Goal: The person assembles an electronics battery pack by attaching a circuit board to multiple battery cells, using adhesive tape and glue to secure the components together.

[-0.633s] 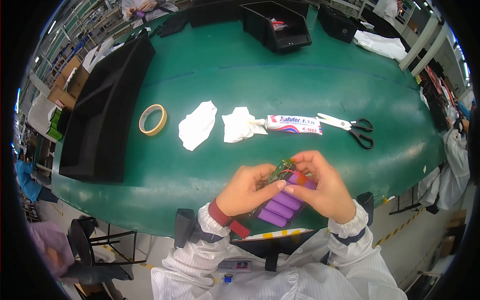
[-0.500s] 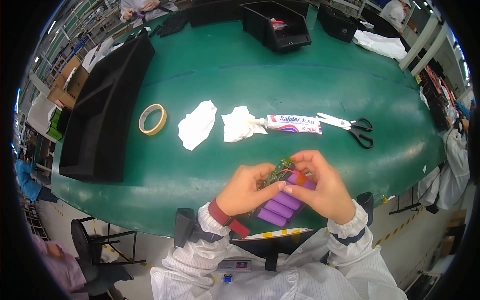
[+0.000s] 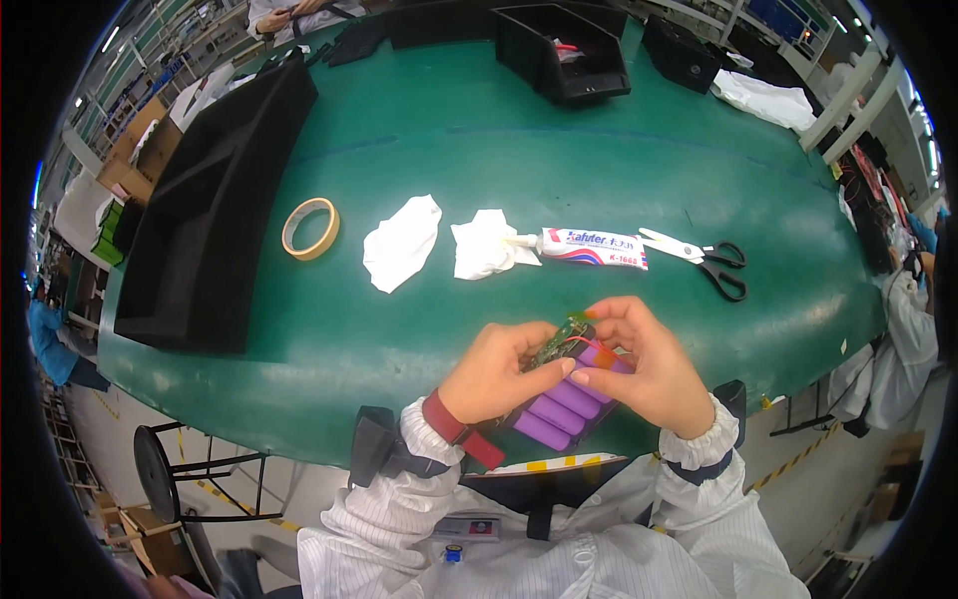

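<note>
Between my hands, over the near edge of the green table, is a battery pack (image 3: 555,413) of purple cylindrical cells. A green circuit board (image 3: 555,342) with a red wire lies along its upper left side. My left hand (image 3: 496,374) grips the pack from the left, its thumb at the board's lower edge. From the right, my right hand (image 3: 654,369) holds it, thumb on the cells and fingers curled round the far corner by the board. Both thumb tips nearly meet over the pack. The underside of the pack is hidden.
Beyond my hands lie a tape roll (image 3: 310,230), a white cloth (image 3: 402,244), a crumpled white tissue (image 3: 486,245) under a glue tube's (image 3: 595,249) nozzle, and scissors (image 3: 714,262). A black divided tray (image 3: 215,215) stands left, a black bin (image 3: 564,60) at the back. Another person's hands (image 3: 274,20) show far left.
My view has shifted slightly, moving the table items a little in the picture. Both hands keep nearly the same hold on the battery pack. The seated person at lower left has mostly left view.
</note>
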Demonstrator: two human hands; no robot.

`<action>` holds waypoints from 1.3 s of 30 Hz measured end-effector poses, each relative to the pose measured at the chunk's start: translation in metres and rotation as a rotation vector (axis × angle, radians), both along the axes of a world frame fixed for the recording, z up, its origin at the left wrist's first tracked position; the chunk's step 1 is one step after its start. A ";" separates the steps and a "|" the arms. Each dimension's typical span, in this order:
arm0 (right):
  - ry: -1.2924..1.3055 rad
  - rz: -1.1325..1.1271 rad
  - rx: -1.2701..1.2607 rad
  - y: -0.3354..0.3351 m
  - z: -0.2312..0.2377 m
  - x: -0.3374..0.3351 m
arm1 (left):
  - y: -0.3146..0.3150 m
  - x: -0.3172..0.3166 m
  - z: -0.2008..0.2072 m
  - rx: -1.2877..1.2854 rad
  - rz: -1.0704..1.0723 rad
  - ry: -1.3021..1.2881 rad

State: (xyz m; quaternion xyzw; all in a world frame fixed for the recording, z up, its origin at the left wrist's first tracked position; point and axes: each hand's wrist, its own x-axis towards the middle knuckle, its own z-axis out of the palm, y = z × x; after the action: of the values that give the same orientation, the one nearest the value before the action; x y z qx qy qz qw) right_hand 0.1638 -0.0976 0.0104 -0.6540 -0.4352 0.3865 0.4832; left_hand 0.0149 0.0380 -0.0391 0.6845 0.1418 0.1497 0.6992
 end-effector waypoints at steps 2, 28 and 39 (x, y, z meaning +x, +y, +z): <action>-0.045 0.002 -0.021 0.000 0.002 0.000 | 0.001 0.000 -0.001 -0.022 -0.006 -0.005; -0.002 0.005 -0.034 0.006 -0.002 0.003 | 0.001 0.001 0.005 0.113 -0.016 0.025; -0.023 -0.017 -0.033 0.006 -0.001 0.000 | 0.003 0.000 -0.003 -0.194 -0.027 -0.048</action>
State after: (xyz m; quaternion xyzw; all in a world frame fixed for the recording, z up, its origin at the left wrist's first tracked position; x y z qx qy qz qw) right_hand 0.1637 -0.0920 0.0095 -0.6699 -0.4288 0.3820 0.4706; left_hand 0.0150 0.0407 -0.0423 0.6117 0.1296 0.1424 0.7673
